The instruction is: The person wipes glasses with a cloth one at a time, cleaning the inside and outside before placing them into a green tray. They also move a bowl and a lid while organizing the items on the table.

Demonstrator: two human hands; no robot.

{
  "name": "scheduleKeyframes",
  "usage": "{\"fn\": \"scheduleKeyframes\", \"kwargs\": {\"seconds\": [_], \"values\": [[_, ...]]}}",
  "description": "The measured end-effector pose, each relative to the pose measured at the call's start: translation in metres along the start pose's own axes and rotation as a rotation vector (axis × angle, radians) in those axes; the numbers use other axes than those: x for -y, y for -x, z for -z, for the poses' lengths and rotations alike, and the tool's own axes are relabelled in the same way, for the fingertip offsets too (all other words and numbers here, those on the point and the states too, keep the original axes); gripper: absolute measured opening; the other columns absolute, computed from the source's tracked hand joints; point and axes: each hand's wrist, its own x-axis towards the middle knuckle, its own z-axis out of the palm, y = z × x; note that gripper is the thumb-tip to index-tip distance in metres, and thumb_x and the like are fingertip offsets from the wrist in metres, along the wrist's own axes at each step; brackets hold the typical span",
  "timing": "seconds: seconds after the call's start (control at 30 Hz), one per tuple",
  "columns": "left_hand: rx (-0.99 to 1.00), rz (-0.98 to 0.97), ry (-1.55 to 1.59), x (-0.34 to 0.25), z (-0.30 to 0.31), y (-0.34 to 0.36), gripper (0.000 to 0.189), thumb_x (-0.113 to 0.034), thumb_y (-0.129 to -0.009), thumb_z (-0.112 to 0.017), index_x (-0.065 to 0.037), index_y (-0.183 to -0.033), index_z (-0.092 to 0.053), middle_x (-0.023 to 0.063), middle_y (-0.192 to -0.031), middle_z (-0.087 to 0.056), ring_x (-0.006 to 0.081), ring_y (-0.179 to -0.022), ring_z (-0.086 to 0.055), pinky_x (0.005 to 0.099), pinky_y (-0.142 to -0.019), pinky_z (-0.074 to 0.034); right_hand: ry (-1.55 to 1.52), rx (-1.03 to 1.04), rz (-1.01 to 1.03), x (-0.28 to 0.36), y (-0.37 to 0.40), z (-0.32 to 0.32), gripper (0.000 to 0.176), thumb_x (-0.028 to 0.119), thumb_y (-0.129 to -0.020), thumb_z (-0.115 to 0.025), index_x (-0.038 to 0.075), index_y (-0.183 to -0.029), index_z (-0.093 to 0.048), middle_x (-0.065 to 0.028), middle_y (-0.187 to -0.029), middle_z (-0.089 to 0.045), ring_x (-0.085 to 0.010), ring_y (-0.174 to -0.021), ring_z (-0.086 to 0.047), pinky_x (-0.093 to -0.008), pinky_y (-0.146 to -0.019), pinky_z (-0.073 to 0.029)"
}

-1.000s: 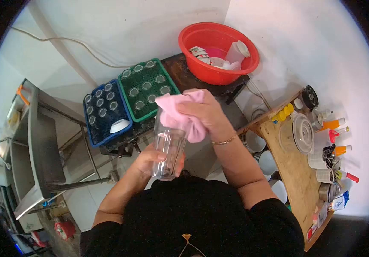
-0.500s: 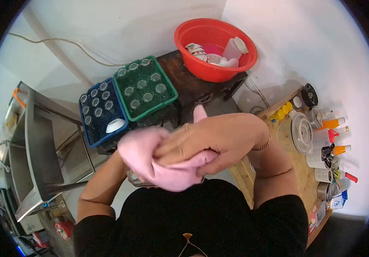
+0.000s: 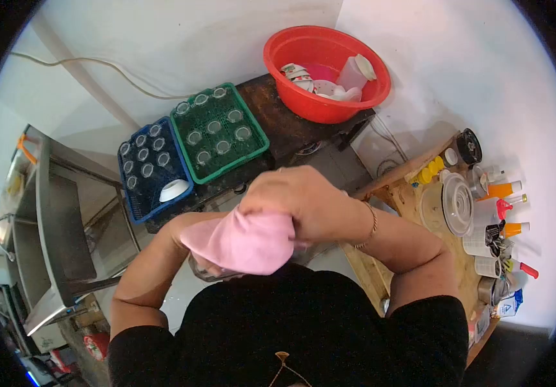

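Observation:
In front of my chest, a pink cloth (image 3: 252, 248) is bunched over a clear glass-like vessel (image 3: 208, 273). Only the vessel's lower left edge shows; its exact kind is hidden. My right hand (image 3: 281, 197) is closed, with the cloth gripped under its curled fingers. My left hand (image 3: 186, 226) comes in from the other side, mostly covered by the cloth. It appears wrapped round the vessel, though most of its fingers are out of sight.
Upturned glasses fill a blue basket (image 3: 137, 205) and a green basket (image 3: 255, 153); a white bowl (image 3: 173, 189) lies in the blue one. A red basin (image 3: 329, 113) holds dishes. Jars and bottles crowd a wooden table (image 3: 434, 255) at right. A metal frame (image 3: 65, 219) stands left.
My right hand has drawn in and up from an outstretched pose to a closed grip on the cloth. The cloth now bunches more tightly over the vessel, which stays near my chest.

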Motion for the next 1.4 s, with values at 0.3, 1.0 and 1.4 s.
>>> {"fn": "scheduleKeyframes", "kwargs": {"seconds": [0.3,1.0,1.4], "values": [[-0.579,0.853,-0.914,-0.020,-0.013,-0.013,0.073,-0.014,-0.053,-0.075,-0.005,-0.119,-0.044,0.0187,-0.101,-0.058,0.0349,-0.093,-0.059,0.0405,-0.079,-0.048,-1.027,-0.396,-0.819,-0.103,0.045,-0.098,0.025,0.017,-0.080,-0.070,-0.001,-0.096,-0.064,-0.0035,-0.086,-0.066,-0.0116,-0.075,-0.061,-0.0280,-0.067,-0.051],[0.127,-0.087,-0.060,0.041,-0.007,-0.001,0.059,-0.012,-0.064,-0.083,-0.003,-0.115,-0.055,0.0091,-0.108,-0.062,0.0138,-0.089,-0.061,0.0287,-0.074,-0.052,0.175,0.134,0.023,0.022,0.003,-0.003,0.031,0.012,-0.060,-0.069,0.007,-0.088,-0.057,-0.0080,-0.082,-0.058,-0.0282,-0.075,-0.059,-0.0367,-0.068,-0.047],[-0.788,0.670,-1.413,0.010,-0.017,-0.001,0.039,-0.008,-0.058,-0.067,-0.003,-0.092,-0.049,0.0175,-0.085,-0.057,0.0333,-0.083,-0.057,0.0443,-0.072,-0.047,-1.019,-0.424,-0.690,-0.102,0.079,-0.112,0.024,0.021,-0.086,-0.060,0.004,-0.103,-0.062,-0.0043,-0.091,-0.063,-0.0132,-0.075,-0.061,-0.0271,-0.062,-0.050]]}}
